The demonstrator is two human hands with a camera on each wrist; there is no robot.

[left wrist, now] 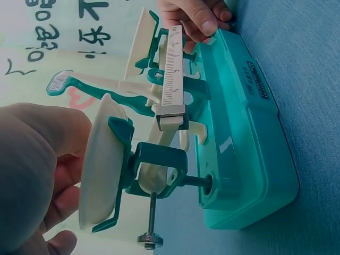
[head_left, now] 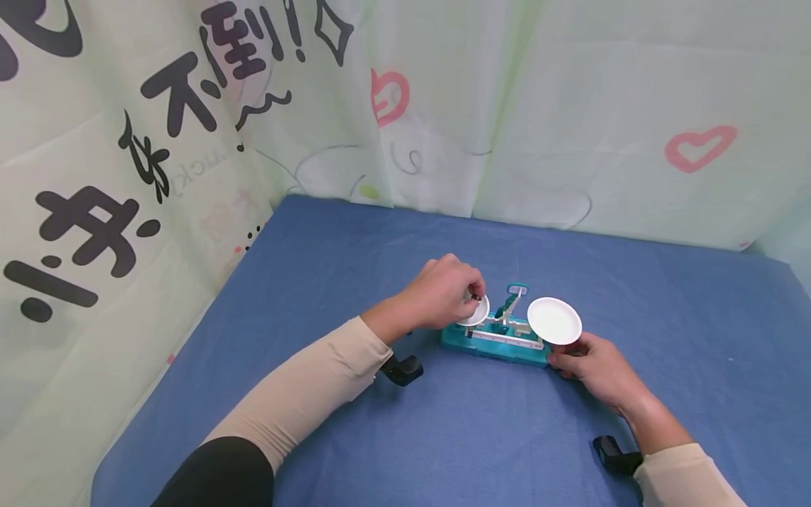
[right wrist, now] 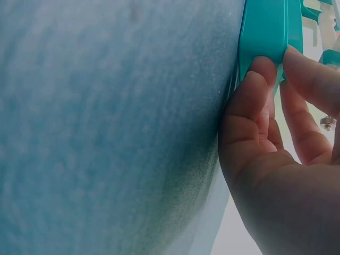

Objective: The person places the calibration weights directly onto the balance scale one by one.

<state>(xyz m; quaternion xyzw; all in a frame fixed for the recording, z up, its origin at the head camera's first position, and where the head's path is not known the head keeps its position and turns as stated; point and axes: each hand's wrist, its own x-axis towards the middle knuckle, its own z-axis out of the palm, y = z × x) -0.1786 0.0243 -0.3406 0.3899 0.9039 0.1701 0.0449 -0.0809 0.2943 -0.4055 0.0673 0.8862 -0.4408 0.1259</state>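
Observation:
A toy balance scale with a teal base [head_left: 494, 346] and two white pans stands on the blue cloth. My left hand [head_left: 446, 292] is over the left pan [head_left: 475, 314], its fingers curled and pinching a small dark, shiny piece [head_left: 476, 298]; its kind is too small to tell. In the left wrist view, that pan [left wrist: 101, 170] hides the fingertips. My right hand [head_left: 595, 370] grips the right end of the base below the right pan [head_left: 554, 320]. The right wrist view shows thumb and fingers [right wrist: 247, 98] against the base's corner [right wrist: 265, 37].
The scale's white ruled beam [left wrist: 173, 69] carries a slider, and a screw with a round metal nut [left wrist: 150, 240] sticks out at the left end. Black wrist mounts [head_left: 403, 370] sit by both wrists. A printed curtain [head_left: 570, 105] borders the blue table [head_left: 665, 303].

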